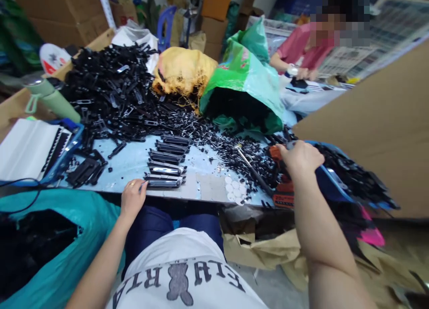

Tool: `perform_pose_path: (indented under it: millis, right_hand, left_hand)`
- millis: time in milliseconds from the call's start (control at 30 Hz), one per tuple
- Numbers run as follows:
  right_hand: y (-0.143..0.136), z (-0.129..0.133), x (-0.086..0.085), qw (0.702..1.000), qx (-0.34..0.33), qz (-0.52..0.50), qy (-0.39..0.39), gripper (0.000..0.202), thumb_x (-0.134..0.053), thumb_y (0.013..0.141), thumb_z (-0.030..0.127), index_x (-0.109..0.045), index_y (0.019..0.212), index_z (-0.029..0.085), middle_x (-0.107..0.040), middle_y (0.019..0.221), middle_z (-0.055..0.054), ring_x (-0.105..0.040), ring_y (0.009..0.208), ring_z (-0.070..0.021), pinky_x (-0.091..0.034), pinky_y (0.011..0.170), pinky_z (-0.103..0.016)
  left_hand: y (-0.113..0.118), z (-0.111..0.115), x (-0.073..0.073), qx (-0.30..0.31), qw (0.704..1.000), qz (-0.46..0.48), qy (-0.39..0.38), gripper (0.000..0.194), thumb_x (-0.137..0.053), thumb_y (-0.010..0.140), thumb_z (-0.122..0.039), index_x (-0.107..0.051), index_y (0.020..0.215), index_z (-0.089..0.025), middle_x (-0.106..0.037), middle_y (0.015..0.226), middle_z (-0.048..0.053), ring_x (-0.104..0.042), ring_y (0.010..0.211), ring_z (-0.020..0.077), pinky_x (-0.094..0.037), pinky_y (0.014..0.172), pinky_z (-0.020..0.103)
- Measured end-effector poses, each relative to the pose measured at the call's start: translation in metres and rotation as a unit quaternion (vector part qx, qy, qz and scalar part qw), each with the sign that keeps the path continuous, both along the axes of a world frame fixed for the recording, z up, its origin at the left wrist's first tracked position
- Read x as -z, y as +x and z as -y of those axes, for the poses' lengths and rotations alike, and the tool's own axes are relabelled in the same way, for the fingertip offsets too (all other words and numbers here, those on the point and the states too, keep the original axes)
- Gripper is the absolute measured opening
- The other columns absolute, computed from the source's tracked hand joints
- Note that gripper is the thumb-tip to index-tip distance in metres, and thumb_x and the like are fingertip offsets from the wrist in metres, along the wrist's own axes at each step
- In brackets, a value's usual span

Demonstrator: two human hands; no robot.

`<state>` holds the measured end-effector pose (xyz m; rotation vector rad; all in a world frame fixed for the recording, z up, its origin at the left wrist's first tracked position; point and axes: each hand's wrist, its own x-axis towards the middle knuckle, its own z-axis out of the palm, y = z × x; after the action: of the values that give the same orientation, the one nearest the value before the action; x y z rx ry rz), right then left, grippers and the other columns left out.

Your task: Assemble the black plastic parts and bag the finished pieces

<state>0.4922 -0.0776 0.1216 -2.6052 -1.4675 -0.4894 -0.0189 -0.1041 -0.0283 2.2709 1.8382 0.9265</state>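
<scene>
My left hand (133,195) is at the table's front edge, fingers bent together around the left end of the nearest black plastic piece (164,183). More such long black pieces (169,156) lie behind it in a neat row. Over on the right, my right hand (300,158) is curled over the top of an orange and black cordless drill (284,198), thumb against its orange body; its fingertips are hidden. Left of the drill a hammer (250,163) lies on a heap of small screws and black fittings (217,141).
A large heap of black parts (110,94) fills the back left. Behind the screws stand a green sack (246,85) and a yellow mesh sack (186,69). A blue basket (335,184) of black parts is at right. A green bottle (53,99) stands left. Another person (301,49) works beyond.
</scene>
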Motion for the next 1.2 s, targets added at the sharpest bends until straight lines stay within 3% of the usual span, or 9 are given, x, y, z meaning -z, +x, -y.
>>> perform_pose_path:
  millis: [100,200,267,367,467,633,767,1000,1200]
  right_hand:
    - [-0.087,-0.027,0.02,0.983,-0.168,-0.064,0.033,0.046,-0.051,0.083,0.05,-0.064,0.101,0.009,-0.065,0.095,-0.018,-0.06,0.091,-0.0283,-0.045,0.076,-0.04]
    - [-0.192,-0.046,0.057,0.89,-0.433,-0.139,-0.029,0.04,-0.05,0.084,0.047,-0.064,0.102,0.014,-0.066,0.097,-0.012,-0.061,0.09,-0.024,-0.048,0.08,-0.036]
    - [-0.259,-0.047,0.078,0.818,-0.548,-0.163,-0.064,0.038,-0.049,0.085,0.045,-0.063,0.104,0.015,-0.066,0.1,-0.01,-0.061,0.094,-0.0235,-0.048,0.083,-0.035]
    - [-0.337,-0.032,0.094,0.739,-0.642,-0.181,-0.094,0.036,-0.049,0.087,0.042,-0.062,0.108,0.017,-0.065,0.105,-0.009,-0.059,0.099,-0.0235,-0.048,0.085,-0.034]
    - [-0.381,-0.01,0.098,0.69,-0.691,-0.187,-0.103,0.036,-0.046,0.088,0.04,-0.06,0.112,0.016,-0.064,0.105,-0.01,-0.059,0.098,-0.0226,-0.047,0.085,-0.033]
    - [-0.387,0.012,0.114,0.694,-0.708,-0.122,-0.043,0.042,-0.048,0.088,0.041,-0.056,0.119,0.015,-0.06,0.114,-0.013,-0.054,0.104,-0.025,-0.043,0.089,-0.038]
    - [-0.362,0.02,0.136,0.737,-0.674,-0.042,0.006,0.062,-0.056,0.081,0.05,-0.046,0.132,0.015,-0.049,0.13,-0.016,-0.043,0.119,-0.0306,-0.029,0.103,-0.05]
    - [-0.349,0.031,0.156,0.766,-0.643,-0.003,0.016,0.066,-0.049,0.085,0.047,-0.035,0.14,0.014,-0.039,0.14,-0.016,-0.032,0.128,-0.0306,-0.012,0.108,-0.055]
    - [-0.35,0.029,0.16,0.761,-0.648,-0.018,0.03,0.065,-0.049,0.084,0.046,-0.036,0.139,0.014,-0.042,0.137,-0.015,-0.032,0.129,-0.0293,-0.012,0.109,-0.054]
  left_hand:
    - [0.008,0.008,-0.004,-0.014,1.0,0.025,-0.008,0.025,-0.044,0.089,-0.03,-0.064,0.092,-0.015,-0.067,0.088,0.011,-0.06,0.087,0.0237,-0.047,0.082,0.037]
    - [0.017,0.024,-0.021,0.002,0.999,0.047,0.007,0.023,-0.048,0.088,-0.028,-0.062,0.1,-0.014,-0.066,0.098,0.011,-0.058,0.095,0.0224,-0.046,0.087,0.037]
    - [0.017,0.041,-0.032,0.026,0.998,0.056,0.021,0.023,-0.047,0.089,-0.029,-0.061,0.101,-0.015,-0.065,0.099,0.009,-0.058,0.096,0.0204,-0.046,0.088,0.036]
    - [0.006,0.081,-0.034,0.027,0.998,0.057,0.027,0.023,-0.045,0.09,-0.03,-0.06,0.1,-0.016,-0.065,0.097,0.007,-0.058,0.095,0.0187,-0.046,0.086,0.035]
    - [-0.01,0.132,-0.018,0.005,0.998,0.057,-0.003,0.023,-0.044,0.091,-0.029,-0.061,0.099,-0.016,-0.066,0.094,0.006,-0.059,0.091,0.0178,-0.047,0.083,0.033]
    - [-0.036,0.192,0.023,-0.052,0.992,0.07,-0.095,0.023,-0.044,0.091,-0.029,-0.062,0.098,-0.017,-0.065,0.092,0.006,-0.061,0.087,0.017,-0.049,0.08,0.032]
    - [-0.04,0.199,0.039,-0.074,0.985,0.084,-0.133,0.023,-0.043,0.091,-0.029,-0.062,0.098,-0.017,-0.065,0.093,0.006,-0.061,0.088,0.0169,-0.048,0.081,0.031]
    - [-0.005,0.173,0.019,0.026,0.984,0.046,-0.168,0.025,-0.047,0.09,-0.033,-0.062,0.102,-0.017,-0.065,0.095,0.006,-0.061,0.09,0.0172,-0.045,0.083,0.03]
    - [0.017,0.194,0.003,0.059,0.976,0.002,-0.211,0.025,-0.048,0.089,-0.034,-0.062,0.1,-0.017,-0.065,0.092,0.005,-0.062,0.086,0.0175,-0.046,0.078,0.029]
